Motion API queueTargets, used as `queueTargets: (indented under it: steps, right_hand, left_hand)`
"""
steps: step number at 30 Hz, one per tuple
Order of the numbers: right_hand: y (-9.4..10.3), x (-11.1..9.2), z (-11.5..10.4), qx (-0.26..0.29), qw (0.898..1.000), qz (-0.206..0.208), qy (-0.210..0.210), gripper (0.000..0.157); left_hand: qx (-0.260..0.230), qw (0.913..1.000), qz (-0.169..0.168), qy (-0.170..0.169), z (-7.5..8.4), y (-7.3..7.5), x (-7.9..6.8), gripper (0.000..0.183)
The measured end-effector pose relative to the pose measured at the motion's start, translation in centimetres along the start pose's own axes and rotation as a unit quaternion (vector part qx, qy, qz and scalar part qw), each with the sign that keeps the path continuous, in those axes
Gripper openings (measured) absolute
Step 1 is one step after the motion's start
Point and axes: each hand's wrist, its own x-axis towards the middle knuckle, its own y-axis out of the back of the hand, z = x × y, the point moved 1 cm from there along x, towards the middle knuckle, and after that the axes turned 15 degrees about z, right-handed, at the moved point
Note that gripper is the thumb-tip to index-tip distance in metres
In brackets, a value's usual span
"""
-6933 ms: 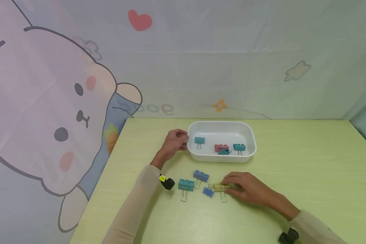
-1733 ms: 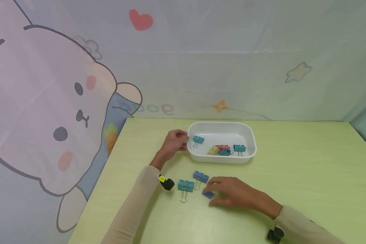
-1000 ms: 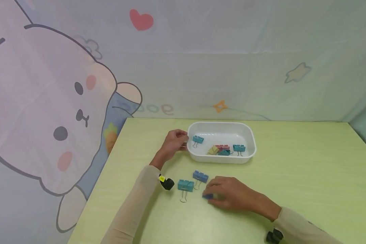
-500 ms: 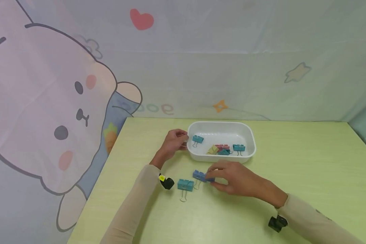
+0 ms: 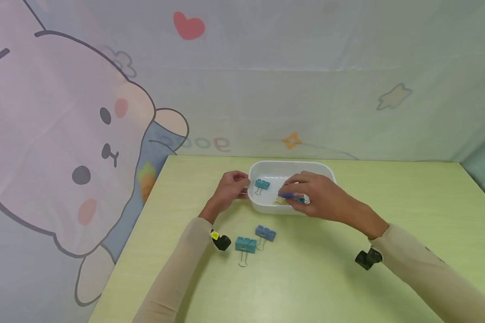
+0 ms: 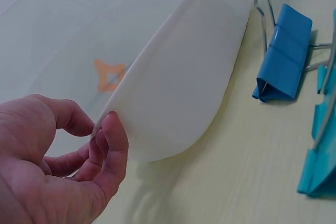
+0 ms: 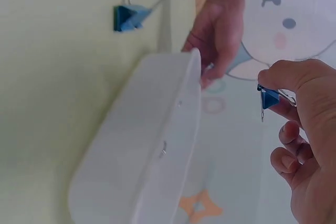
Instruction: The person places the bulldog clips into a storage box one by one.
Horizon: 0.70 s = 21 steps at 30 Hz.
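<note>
Faintly legible, backward "good" [image 5: 202, 143] beyond right grip's [image 5: 322, 196] blue clip [image 5: 285, 195]

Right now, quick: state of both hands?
Left hand: closed, pinching the white oblong plastic tray by its rim.
Right hand: closed, pinching a small blue metal binder clip.

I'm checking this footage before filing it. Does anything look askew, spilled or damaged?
The cartoon animal on the backdrop looks odd: it lies on its side. Nothing else stands out: the right hand pinches a small blue clip over the white tray, and I see no spill or damage.
</note>
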Motion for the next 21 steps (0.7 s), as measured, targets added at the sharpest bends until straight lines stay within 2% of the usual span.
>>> queueTargets:
  steps: [4,8,15,21]
  right_hand:
    - [1.0,1.2,1.2,-0.003,0.999,-0.012,-0.033,0.027]
    - [1.6,2.4,2.4,0.008,0.999,-0.012,-0.048,0.024]
    - [1.3,3.6,4.3,0.031,0.998,0.008,-0.057,0.020]
    - [0.9,3.9,5.2,0.028,0.996,-0.001,-0.090,0.020]
  left_hand:
    - [0.001,1.0000,0.001,0.003,0.0,0.0,0.0,0.032]
    - [0.003,1.0000,0.001,0.002,0.1,0.1,0.0,0.031]
    - [0.008,1.0000,0.001,0.002,0.0,0.1,0.1,0.031]
    - [0.007,1.0000,-0.001,0.000,-0.1,0.1,0.2,0.031]
